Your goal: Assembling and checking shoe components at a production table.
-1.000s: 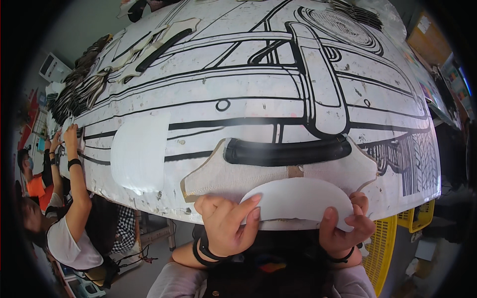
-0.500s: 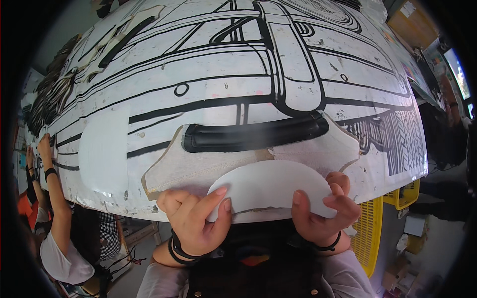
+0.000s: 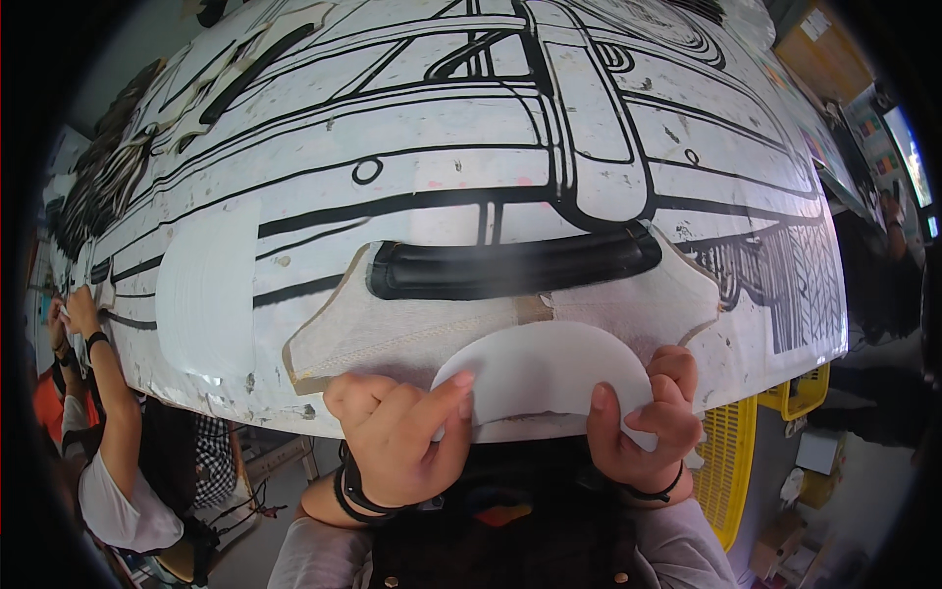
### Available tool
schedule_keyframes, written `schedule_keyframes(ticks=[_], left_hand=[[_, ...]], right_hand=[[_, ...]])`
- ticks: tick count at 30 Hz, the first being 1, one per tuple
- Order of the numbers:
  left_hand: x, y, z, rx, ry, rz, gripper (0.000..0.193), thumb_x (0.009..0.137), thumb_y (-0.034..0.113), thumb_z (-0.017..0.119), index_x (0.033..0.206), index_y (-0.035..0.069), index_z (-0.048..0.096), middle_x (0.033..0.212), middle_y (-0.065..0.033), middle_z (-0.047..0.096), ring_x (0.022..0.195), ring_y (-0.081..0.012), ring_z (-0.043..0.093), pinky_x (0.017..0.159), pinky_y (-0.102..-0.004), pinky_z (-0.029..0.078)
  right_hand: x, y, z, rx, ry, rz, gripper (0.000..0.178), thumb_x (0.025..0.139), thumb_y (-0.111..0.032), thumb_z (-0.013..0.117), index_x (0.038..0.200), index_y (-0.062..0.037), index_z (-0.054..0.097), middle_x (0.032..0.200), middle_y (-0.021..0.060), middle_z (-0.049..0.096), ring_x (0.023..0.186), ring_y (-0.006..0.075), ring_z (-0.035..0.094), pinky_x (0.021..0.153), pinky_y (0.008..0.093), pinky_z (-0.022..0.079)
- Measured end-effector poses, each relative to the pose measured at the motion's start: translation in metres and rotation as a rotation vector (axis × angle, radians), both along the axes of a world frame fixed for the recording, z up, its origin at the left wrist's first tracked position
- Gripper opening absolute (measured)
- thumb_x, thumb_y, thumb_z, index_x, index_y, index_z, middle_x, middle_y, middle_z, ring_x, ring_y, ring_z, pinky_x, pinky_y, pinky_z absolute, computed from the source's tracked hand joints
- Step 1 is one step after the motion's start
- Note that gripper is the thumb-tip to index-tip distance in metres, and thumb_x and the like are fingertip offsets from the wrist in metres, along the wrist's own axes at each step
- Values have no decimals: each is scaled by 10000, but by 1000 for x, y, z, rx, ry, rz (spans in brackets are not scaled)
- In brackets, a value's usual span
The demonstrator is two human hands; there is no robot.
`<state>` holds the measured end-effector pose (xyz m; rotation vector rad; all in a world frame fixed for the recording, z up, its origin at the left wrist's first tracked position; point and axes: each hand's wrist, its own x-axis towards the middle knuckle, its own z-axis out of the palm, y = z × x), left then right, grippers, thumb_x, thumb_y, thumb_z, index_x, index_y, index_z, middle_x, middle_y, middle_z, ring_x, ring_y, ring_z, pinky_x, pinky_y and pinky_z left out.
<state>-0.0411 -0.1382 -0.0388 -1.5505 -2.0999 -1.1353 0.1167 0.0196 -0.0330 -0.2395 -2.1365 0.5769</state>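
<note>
Both hands hold a thin white crescent-shaped piece (image 3: 535, 365) between them, its rounded edge turned away from me and its ends bent. My left hand (image 3: 407, 427) pinches the left end between thumb and fingers. At the right end, my right hand (image 3: 648, 422) grips with the thumb on the near face and the fingers curled around the tip. Just beyond lies a pale fabric-like piece (image 3: 392, 339) with a stitched centre seam, flat on the table. A black padded strip (image 3: 515, 263) runs along its far edge. The crescent hides part of it.
A stack of white curved sheets (image 3: 206, 304) sits on the patterned table (image 3: 471, 167) to the left. Farther left are piled layered pieces (image 3: 108, 191) and a co-worker's arm (image 3: 120, 393). Yellow crates (image 3: 726, 471) stand below the right edge.
My hands have come slightly closer together, and the white crescent between them looks more bowed. The view has shifted a little; the pale piece lies as before.
</note>
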Motion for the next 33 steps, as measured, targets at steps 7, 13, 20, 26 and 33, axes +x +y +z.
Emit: schedule_keyframes(ticks=[7,13,20,26,33], left_hand=[[0,-1,0,-39,26,-14,458,637,46,716,1081,158,706,615,62,388,664,-159,388,708,-338,243],[0,-1,0,-41,28,-24,483,615,38,712,1082,160,703,616,61,393,665,-161,390,707,-339,248],[0,1,0,-66,56,-44,503,620,30,694,1107,154,691,645,59,405,675,-161,394,699,-341,255],[-1,-1,7,-171,50,-107,431,738,-2,652,1156,66,570,742,-28,500,707,-229,433,739,-396,318],[0,3,2,-78,-26,-82,392,703,23,697,1086,92,648,698,-5,448,687,-211,426,786,-410,391]], right_hand=[[4,3,2,54,-84,2,363,663,78,733,669,-105,420,652,21,401,654,241,411,604,384,360],[3,3,2,88,-143,29,374,767,77,667,865,-125,368,670,13,392,671,221,409,651,394,365],[5,4,1,154,-178,32,370,722,95,685,841,-108,400,683,24,387,662,233,413,624,397,363],[10,3,-1,143,-205,-3,353,681,76,707,829,-97,436,696,23,418,657,230,447,598,386,367],[13,5,-4,64,-211,-41,338,702,65,706,838,-87,437,721,40,434,648,235,447,574,373,324]])
